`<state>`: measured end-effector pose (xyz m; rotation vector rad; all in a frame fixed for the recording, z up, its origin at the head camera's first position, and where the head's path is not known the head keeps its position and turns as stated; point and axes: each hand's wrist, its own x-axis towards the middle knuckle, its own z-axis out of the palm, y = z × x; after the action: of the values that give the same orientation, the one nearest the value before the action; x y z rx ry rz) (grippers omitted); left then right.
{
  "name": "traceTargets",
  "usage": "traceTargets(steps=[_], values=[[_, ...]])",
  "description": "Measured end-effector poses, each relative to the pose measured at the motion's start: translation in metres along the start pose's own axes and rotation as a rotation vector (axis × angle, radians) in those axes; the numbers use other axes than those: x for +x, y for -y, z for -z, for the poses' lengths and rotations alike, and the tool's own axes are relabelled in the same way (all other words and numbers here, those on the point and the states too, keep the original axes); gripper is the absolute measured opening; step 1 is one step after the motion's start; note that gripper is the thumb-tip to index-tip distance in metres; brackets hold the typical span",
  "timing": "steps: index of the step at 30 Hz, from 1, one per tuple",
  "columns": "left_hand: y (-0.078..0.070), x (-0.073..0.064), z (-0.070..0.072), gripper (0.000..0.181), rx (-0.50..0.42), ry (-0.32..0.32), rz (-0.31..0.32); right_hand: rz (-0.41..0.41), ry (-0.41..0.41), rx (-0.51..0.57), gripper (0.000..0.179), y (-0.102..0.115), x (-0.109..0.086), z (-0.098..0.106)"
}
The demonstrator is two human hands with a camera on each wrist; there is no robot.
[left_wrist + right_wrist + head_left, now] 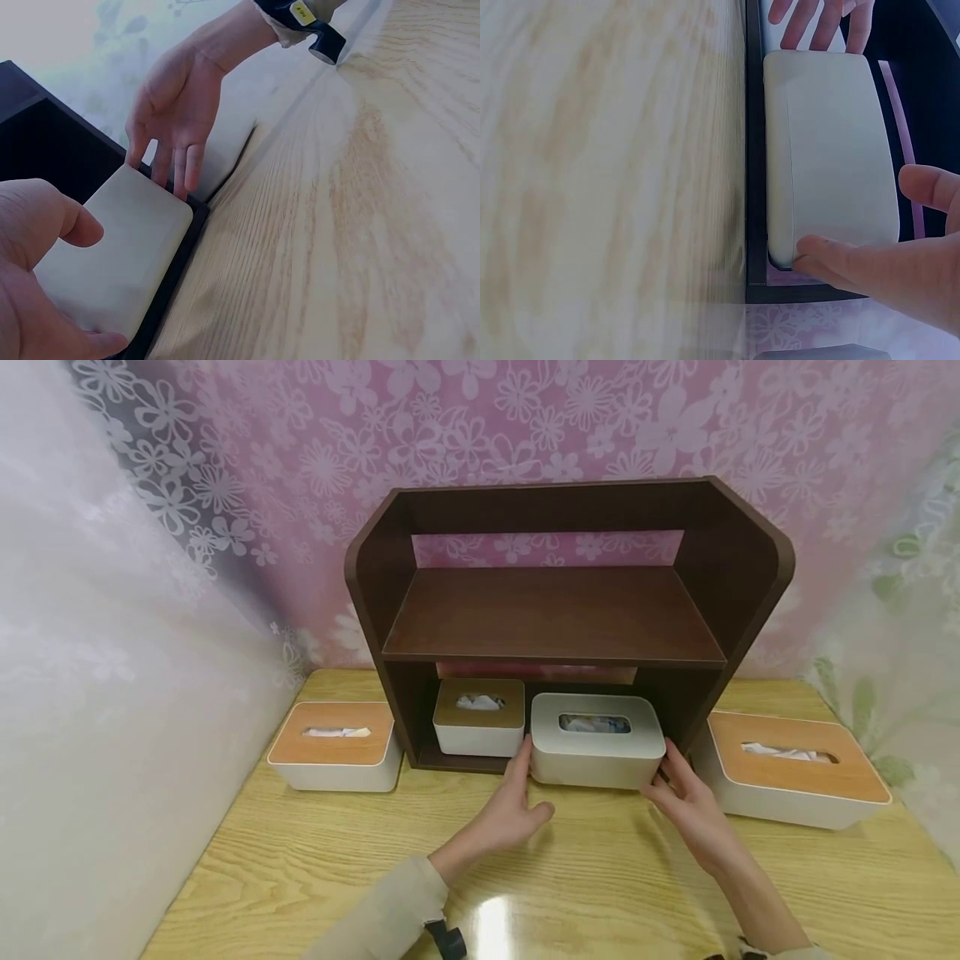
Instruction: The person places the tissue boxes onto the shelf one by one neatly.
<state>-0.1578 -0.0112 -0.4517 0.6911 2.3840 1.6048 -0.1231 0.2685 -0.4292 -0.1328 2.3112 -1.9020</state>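
Left hand [501, 817] and right hand [693, 820] touch opposite ends of the white tissue box [592, 767] with mostly straight fingers. It is at the dark shelf unit's [555, 614] lower level, right of a brown-topped box [480, 740]; whether its base rests fully there is hard to tell.

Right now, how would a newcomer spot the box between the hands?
Start at the dark shelf on the table. At its lower level, the box sits between the left hand and the right hand. Its top is pale; the smaller box beside it has a brown top, and the left box and right box outside have orange ones.
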Motion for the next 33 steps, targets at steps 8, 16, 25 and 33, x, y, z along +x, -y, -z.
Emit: traceTargets(steps=[8, 16, 25, 33], values=[[0.000, 0.005, 0.000, 0.099, -0.019, 0.004, 0.025, 0.002, 0.012, 0.015, 0.086, 0.000, 0.006, 0.000], [0.002, 0.009, -0.003, 0.097, -0.052, -0.009, 0.041, -0.037, -0.001, 0.020, 0.091, 0.002, 0.012, -0.002], [0.004, 0.014, -0.007, 0.096, -0.100, -0.033, 0.028, -0.047, 0.009, 0.031, 0.093, 0.002, 0.017, -0.003], [0.002, 0.017, -0.014, 0.097, -0.028, -0.104, 0.044, -0.041, 0.007, 0.029, 0.096, 0.004, 0.022, -0.005]])
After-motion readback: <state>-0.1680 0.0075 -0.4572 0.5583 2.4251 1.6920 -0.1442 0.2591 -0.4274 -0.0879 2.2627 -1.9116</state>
